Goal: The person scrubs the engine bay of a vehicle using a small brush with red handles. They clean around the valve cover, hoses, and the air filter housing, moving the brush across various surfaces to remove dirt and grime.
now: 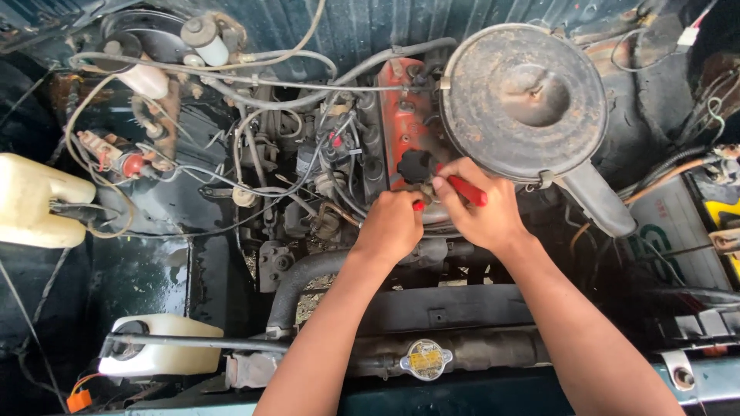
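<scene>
I look down into an old car's engine bay. My right hand (479,206) is closed around the red handles of a pair of pliers (465,189), beside the black oil filler cap (414,165) on the red valve cover (398,115). My left hand (391,226) is curled shut just left of it, its fingers on the lower red handle tip. Both hands work at a spot under the front rim of the round rusty air cleaner (524,100). The pliers' jaws are hidden by my fingers.
Grey hoses and loose wires (254,146) crowd the left half of the bay. A cream fluid tank (35,202) sits at far left, a white reservoir (166,356) at lower left. The radiator cap (425,359) lies near the front edge, a battery (694,231) at right.
</scene>
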